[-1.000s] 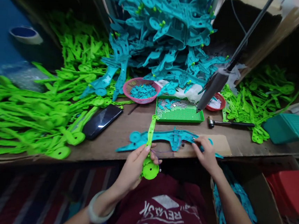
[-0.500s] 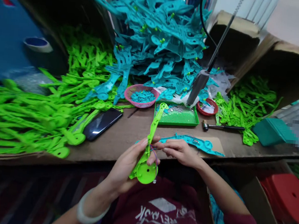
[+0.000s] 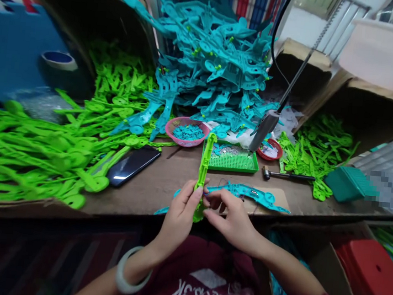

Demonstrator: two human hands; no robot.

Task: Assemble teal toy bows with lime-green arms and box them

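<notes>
While my left hand holds the green part over the worktop's near edge, its grip pinches the middle between thumb and fingers, and the slim end points to twelve o'clock — a hold that, I judge, leaves the lower end within reach of my right hand. That one comes in from about four o'clock, fingers curled at the lower end; I cannot tell whether its grip pinches anything there. At two o'clock a turquoise piece lies partly over a cardboard sheet, perhaps to cushion it. The green tray of small parts sits at one o'clock, probably for short reaches; beyond it hangs a grey tool — suspended, I suppose, for quick pulling down.
</notes>
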